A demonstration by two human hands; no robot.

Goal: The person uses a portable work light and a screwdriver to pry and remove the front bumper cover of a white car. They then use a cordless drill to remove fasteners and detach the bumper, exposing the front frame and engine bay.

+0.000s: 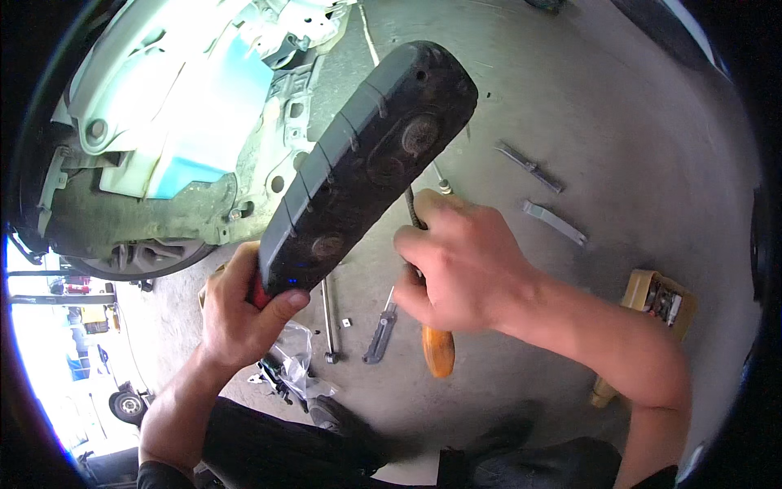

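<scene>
Grey concrete flooring (643, 163) spreads below; near left, the left hand (236, 318) grips a black work light (358, 171) slanting far and right; apart from it, the right hand (468, 265) is clamped around an orange-handled tool (438, 352); at right sits a cardboard box (687, 316); far left stands a partly dismantled car (281, 155).

Grey, concrete-looking floor (660, 196) spreads beneath and to the right of right fingers (417, 244). Harsh white light (41, 359) well left of left fingers (238, 265); wheel (128, 406) at its edge. Dark shadow (507, 428) on floor, below right fingers.
</scene>
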